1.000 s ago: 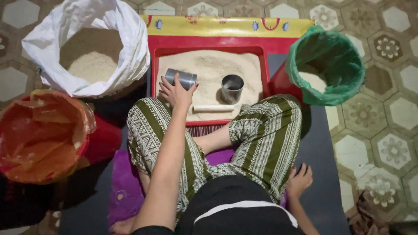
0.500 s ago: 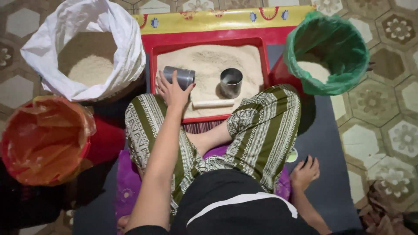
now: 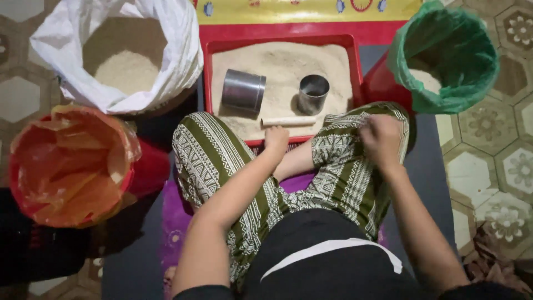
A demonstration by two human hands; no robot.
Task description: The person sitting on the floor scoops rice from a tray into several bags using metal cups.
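The floor is laid with beige and brown hexagonal tiles bearing flower patterns (image 3: 502,166). Over it lies a dark grey mat (image 3: 427,172), and on that a purple cloth (image 3: 177,216). A yellow patterned strip with a red border (image 3: 311,11) runs along the top edge. The light is dim and warm.

Open sand between the lying tin (image 3: 243,90), upright cup (image 3: 312,93) and stick (image 3: 288,120).

Single head-worn view, looking steeply down, close over lap, red tray (image 3: 355,66) just ahead
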